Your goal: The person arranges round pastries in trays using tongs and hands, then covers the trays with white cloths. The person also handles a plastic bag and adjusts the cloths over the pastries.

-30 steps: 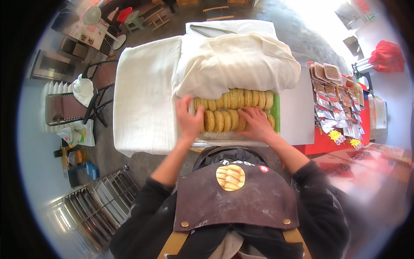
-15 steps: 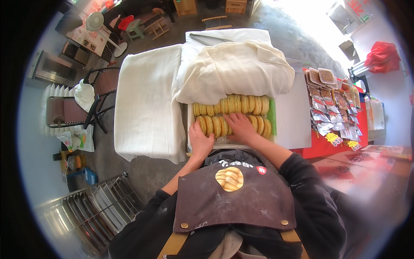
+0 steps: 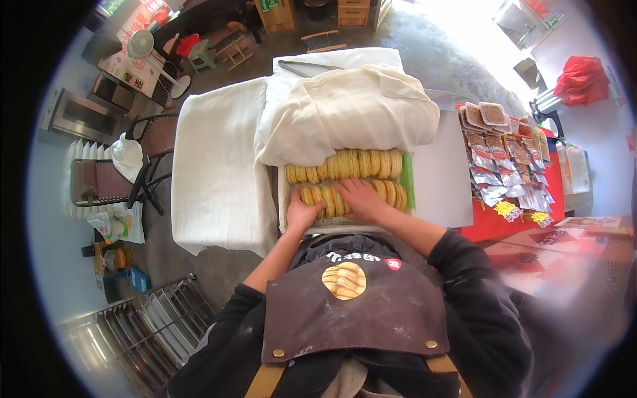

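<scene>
Nearest the camera hangs a brown apron [image 3: 355,315] with a round picture of flatbreads on its bib, worn over dark sleeves. Both forearms reach up from it to the tabletop [image 3: 441,192].

The left hand [image 3: 302,213] lies palm down at the left end of the near row of flatbreads [image 3: 345,182], its fingers [image 3: 296,199] spread and resting flat on the bread, gripping nothing. The right hand [image 3: 358,198] lies just beside it, over the middle of the same row, fingers [image 3: 345,187] stretched out and pressing on the bread tops, likewise holding nothing. The two hands are near each other but apart.

The flatbreads are golden, round and stand on edge, packed in two rows in a shallow tray [image 3: 406,182] with a green side showing at the right. The far row is bare only along its near part; a cream cloth [image 3: 352,113] bunched over the tray covers the rest beyond it.

Left of the tray, another white cloth [image 3: 215,172] drapes flat over the tabletop and down its edge. Right of the tray, the bare white tabletop runs to a red stand with packets [image 3: 501,166] of snacks laid in rows.

Farther off to the left, a folding chair [image 3: 99,179] stands on the concrete floor [image 3: 424,33], and metal racks [image 3: 139,331] lie lower left. At the far right, a red bundle [image 3: 580,79] sits against the wall.
</scene>
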Motion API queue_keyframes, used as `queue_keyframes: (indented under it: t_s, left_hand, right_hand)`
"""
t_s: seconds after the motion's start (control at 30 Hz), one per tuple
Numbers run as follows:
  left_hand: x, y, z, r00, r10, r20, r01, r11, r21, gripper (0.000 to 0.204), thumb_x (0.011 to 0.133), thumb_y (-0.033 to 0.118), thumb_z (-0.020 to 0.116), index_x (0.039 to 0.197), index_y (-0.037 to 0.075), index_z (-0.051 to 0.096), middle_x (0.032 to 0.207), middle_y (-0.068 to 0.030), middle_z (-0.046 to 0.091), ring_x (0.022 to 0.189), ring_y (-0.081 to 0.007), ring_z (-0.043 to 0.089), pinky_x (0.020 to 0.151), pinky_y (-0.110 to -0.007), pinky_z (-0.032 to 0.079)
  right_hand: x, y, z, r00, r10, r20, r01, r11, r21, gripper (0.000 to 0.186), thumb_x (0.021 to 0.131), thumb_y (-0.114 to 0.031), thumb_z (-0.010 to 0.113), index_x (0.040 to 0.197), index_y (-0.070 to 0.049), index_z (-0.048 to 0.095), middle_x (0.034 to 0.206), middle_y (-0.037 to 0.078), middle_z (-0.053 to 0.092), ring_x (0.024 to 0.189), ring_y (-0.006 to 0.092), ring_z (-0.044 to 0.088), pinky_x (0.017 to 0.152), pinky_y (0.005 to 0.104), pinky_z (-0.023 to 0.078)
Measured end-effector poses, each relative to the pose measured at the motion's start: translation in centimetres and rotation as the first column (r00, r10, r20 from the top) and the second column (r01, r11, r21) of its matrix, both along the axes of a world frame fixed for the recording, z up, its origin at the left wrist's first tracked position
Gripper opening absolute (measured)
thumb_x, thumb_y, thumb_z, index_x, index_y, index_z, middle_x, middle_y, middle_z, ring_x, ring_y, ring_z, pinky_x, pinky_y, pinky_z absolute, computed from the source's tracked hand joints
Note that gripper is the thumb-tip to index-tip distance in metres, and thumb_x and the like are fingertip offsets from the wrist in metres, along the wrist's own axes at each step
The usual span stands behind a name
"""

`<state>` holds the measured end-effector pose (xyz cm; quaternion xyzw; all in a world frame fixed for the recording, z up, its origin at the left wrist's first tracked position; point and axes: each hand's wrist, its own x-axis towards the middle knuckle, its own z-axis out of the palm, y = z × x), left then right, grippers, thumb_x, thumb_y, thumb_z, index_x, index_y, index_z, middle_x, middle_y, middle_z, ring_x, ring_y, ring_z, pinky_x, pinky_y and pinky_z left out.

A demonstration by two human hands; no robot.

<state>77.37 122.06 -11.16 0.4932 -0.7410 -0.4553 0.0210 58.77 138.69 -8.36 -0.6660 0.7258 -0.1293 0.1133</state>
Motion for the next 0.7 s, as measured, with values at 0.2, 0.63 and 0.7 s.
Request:
queue_keyframes:
  t_s: [0.2,0.63,0.7]
  left_hand:
    - [-1.3,0.6,-0.1,0.979,-0.185,-0.09,0.169,0.971,-0.167,0.121,0.066,0.045,0.098,0.16,-0.004,0.039,0.152,-0.0287,0.058,0.135,-0.0435,0.062,0.112,-0.046,0.052]
    - [-1.7,1.5,0.8,0.996,-0.077,-0.037,0.067,0.972,-0.223,0.113,0.076,0.045,0.093,0.16,-0.003,0.035,0.152,-0.0329,0.052,0.135,-0.048,0.059,0.111,-0.053,0.051]
    - [-1.6,2.4,1.2,0.996,-0.09,-0.014,0.083,0.954,-0.29,0.11,0.077,0.041,0.092,0.16,-0.003,0.034,0.153,-0.0326,0.05,0.135,-0.0495,0.057,0.111,-0.053,0.051]
  right_hand:
    - [0.0,-0.8,1.8,0.997,-0.024,-0.078,0.038,0.983,0.177,0.095,0.068,-0.029,0.095,0.149,-0.002,0.053,0.138,0.015,0.057,0.132,0.0343,0.054,0.111,0.0495,0.046]
    - [-1.7,3.8,0.5,0.992,-0.074,-0.102,0.064,0.993,-0.1,0.09,0.093,-0.058,0.073,0.162,-0.007,0.045,0.159,0.019,0.05,0.155,0.0358,0.04,0.132,0.0552,0.024]
    - [-1.5,2.9,-0.4,0.995,-0.061,-0.085,0.053,0.994,-0.097,0.091,0.094,-0.061,0.07,0.164,-0.008,0.043,0.162,0.019,0.049,0.157,0.0354,0.038,0.133,0.0554,0.023]
